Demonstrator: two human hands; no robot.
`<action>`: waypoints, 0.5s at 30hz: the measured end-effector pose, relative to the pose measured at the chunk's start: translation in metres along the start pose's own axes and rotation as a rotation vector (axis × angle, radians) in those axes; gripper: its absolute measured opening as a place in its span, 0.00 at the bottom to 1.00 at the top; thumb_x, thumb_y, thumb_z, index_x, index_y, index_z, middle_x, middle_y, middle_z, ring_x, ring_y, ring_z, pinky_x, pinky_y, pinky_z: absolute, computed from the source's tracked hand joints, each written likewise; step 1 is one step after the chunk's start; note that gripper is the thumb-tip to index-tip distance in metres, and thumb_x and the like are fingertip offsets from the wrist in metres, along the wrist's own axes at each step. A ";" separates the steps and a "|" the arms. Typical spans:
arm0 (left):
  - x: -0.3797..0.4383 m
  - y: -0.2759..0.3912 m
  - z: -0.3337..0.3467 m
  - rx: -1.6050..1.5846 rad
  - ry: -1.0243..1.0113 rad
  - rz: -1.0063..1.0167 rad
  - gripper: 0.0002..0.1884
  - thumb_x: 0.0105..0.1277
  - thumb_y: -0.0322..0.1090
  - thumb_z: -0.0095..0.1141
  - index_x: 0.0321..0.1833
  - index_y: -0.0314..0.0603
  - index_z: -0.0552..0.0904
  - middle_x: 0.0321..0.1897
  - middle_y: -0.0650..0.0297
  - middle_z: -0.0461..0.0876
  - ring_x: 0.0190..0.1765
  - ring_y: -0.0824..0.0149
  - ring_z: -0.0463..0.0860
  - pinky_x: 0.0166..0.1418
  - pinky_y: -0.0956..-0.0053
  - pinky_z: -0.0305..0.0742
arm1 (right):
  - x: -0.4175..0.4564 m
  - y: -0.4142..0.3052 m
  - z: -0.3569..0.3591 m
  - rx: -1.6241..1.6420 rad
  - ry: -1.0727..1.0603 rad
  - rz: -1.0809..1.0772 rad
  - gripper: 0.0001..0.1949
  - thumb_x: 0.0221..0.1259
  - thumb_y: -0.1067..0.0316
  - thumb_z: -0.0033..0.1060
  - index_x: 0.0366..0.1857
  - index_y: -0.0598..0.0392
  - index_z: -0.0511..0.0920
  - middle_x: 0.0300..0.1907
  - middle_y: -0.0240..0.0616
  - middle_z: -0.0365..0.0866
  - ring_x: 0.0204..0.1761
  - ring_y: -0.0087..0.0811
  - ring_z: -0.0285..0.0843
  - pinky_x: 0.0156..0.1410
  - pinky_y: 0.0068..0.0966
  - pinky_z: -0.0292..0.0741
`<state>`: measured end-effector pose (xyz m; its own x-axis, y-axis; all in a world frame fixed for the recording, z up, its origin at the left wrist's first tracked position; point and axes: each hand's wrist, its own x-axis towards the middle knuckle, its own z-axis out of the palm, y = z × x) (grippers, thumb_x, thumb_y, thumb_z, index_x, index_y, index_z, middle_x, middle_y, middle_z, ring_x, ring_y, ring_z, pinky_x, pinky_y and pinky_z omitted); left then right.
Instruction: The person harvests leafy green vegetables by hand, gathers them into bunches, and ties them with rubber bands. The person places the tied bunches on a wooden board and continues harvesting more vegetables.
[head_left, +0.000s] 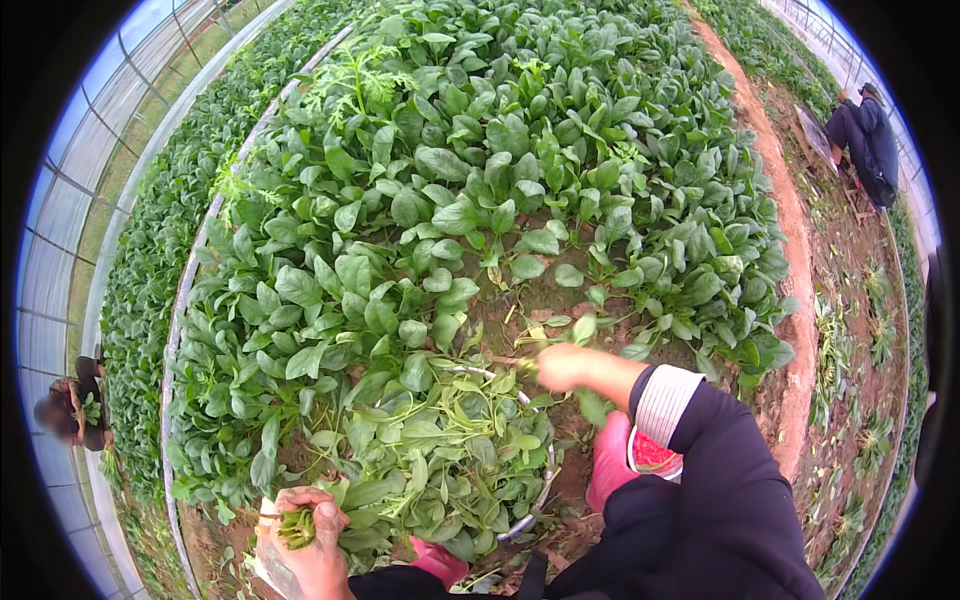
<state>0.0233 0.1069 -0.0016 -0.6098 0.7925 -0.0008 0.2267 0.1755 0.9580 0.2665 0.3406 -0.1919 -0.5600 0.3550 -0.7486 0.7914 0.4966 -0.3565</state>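
At the lower left, my left hand (311, 536) is closed around a bunch of leafy greens (296, 527), its cut stem ends turned up and its leaves pointing right. My right hand (566, 367) is at centre right, blurred, closed on a leafy plant (594, 405) whose leaves stick out above and below the fist. A thin brownish thing reaches left from that fist; I cannot tell what it is. Between my hands lies a heap of loose leaves (450, 450) with part of a white rim (551, 480) showing around it.
Dense spinach-like plants (465, 165) fill the bed ahead. A pale pipe or edging (196, 255) runs along its left. Pink boots (609, 457) and a red-and-white container (652, 452) are near my legs. One person (870, 146) sits far right, another (79, 405) is at far left.
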 end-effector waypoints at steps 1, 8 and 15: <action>-0.003 0.004 -0.002 0.016 0.010 0.020 0.14 0.63 0.39 0.60 0.34 0.37 0.71 0.30 0.62 0.72 0.23 0.73 0.70 0.29 0.81 0.63 | -0.005 -0.029 0.002 -0.010 -0.014 -0.105 0.11 0.50 0.67 0.47 0.28 0.62 0.81 0.30 0.50 0.81 0.33 0.42 0.80 0.41 0.37 0.77; -0.018 0.006 -0.033 0.063 0.081 0.121 0.10 0.64 0.32 0.59 0.39 0.34 0.71 0.32 0.63 0.73 0.30 0.76 0.71 0.30 0.83 0.68 | -0.063 -0.172 0.037 -0.267 0.359 -0.599 0.15 0.55 0.67 0.50 0.44 0.65 0.72 0.45 0.49 0.77 0.36 0.41 0.82 0.40 0.40 0.77; -0.019 0.012 -0.028 -0.004 0.049 0.074 0.12 0.65 0.38 0.56 0.36 0.37 0.71 0.31 0.62 0.72 0.24 0.73 0.70 0.34 0.78 0.69 | -0.069 -0.174 0.005 -0.223 0.231 -0.511 0.13 0.49 0.70 0.53 0.40 0.61 0.76 0.42 0.49 0.79 0.33 0.43 0.82 0.37 0.37 0.75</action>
<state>0.0161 0.0780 0.0184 -0.6284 0.7734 0.0836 0.2696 0.1156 0.9560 0.1691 0.2258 -0.0809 -0.9145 0.1778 -0.3634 0.3512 0.7947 -0.4951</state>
